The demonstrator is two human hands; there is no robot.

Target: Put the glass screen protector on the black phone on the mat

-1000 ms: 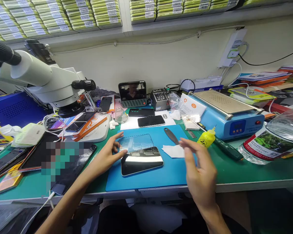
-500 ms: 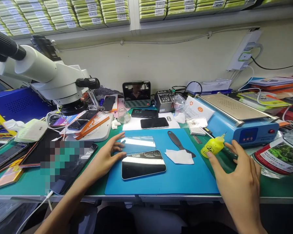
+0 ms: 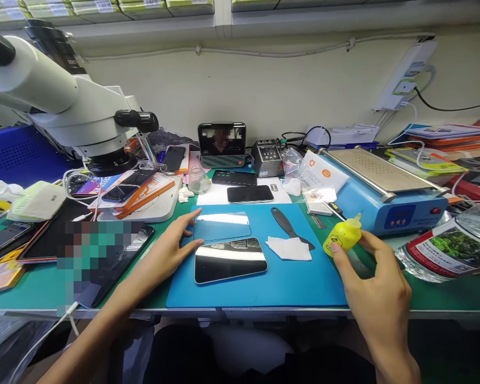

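On the blue mat lies a phone with a dark, reflective face. Just behind it is a clear glass sheet with a dark outline. My left hand rests by their left edges, fingers apart, thumb near the phone's upper left corner; contact with the glass is hard to judge. At the mat's right side, my right hand has its thumb on the front of a small yellow squeeze bottle with a thin needle tip, fingers curled behind it. The bottle is tilted.
A black-handled scraper and a folded white wipe lie on the mat. Right stand a blue heating plate machine and a large labelled bottle. A microscope overhangs the left, above phones and a tablet.
My right hand has closed in on the yellow bottle, its fingers now round it. My left hand stays beside the glass and phone. The view has tilted down slightly.
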